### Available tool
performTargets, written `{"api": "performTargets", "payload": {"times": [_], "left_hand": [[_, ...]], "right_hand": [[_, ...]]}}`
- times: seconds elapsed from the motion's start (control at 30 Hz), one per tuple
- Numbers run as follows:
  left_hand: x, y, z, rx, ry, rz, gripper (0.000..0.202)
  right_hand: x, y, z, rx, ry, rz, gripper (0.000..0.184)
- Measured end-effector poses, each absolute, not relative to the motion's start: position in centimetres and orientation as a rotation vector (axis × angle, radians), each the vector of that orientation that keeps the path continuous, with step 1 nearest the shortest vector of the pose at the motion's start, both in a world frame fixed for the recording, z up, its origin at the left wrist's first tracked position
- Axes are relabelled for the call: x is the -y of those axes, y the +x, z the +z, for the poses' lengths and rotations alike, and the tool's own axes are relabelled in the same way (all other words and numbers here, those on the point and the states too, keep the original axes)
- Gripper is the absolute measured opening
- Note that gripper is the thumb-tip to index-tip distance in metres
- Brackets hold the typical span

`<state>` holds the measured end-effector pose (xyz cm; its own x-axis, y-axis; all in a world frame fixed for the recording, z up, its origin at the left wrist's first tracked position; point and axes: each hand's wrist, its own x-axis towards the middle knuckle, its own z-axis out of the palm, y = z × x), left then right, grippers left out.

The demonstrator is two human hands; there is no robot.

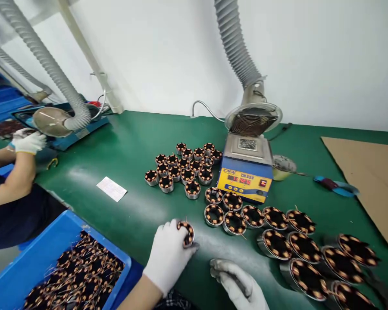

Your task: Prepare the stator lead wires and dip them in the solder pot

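Note:
My left hand [170, 254], in a white glove with dark fingertips, is closed around a wire-wound motor stator [189, 234], a metal ring with copper coils. A thin wire end sticks up from its top edge. Over the bench to the right is my right hand [237, 282], also gloved and stained grey at the fingers. Its fingers are loosely bent with a gap between them, and nothing shows in it. Nearest to it stand more stators [234, 222], lined up in front of a blue and yellow solder pot unit [245, 172] with a lit red display.
A blue bin [123, 269] full of wired stators sits at the lower left. Several stators [187, 175] stand mid-bench near a paper slip [111, 188]. An extraction hose [237, 43] hangs over the unit. Cardboard [368, 181] lies right. A co-worker's gloved hand [30, 142] is far left.

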<state>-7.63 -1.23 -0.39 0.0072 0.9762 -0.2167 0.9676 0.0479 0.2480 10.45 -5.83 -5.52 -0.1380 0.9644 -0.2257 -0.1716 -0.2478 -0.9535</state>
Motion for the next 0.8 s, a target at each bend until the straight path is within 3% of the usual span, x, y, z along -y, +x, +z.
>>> {"api": "performTargets", "payload": {"times": [0.1,0.27,0.4,0.47,0.53,0.67,0.8], "left_hand": [[3.2,-6.8,0.0,-1.672,1.899,0.140,0.010],[2.6,-6.1,1.0,-1.197,1.614,0.233,0.022],[2.6,-5.5,-0.5,-1.241,1.744,0.414,0.073],[2.8,-5.4,-1.1,-1.214,1.862,0.406,0.088],[2.6,-5.4,-1.3,-1.116,1.902,0.472,0.078],[1.2,-4.9,-1.0,-1.068,1.583,0.792,0.015],[0.0,-4.8,-1.0,-1.299,1.075,0.921,0.035]], "right_hand": [[5.6,10.3,-4.2,0.650,-1.058,1.681,0.028],[6.2,8.8,-3.3,0.322,-0.695,2.061,0.042],[6.2,8.3,-4.2,0.118,-0.659,2.044,0.035],[6.1,8.3,-4.6,0.057,-0.662,2.028,0.032],[5.9,8.3,-4.8,0.043,-0.632,2.018,0.029],[5.8,8.3,-4.7,0.078,-0.546,2.068,0.026],[5.8,8.5,-4.7,0.123,-0.494,2.150,0.034]]}}
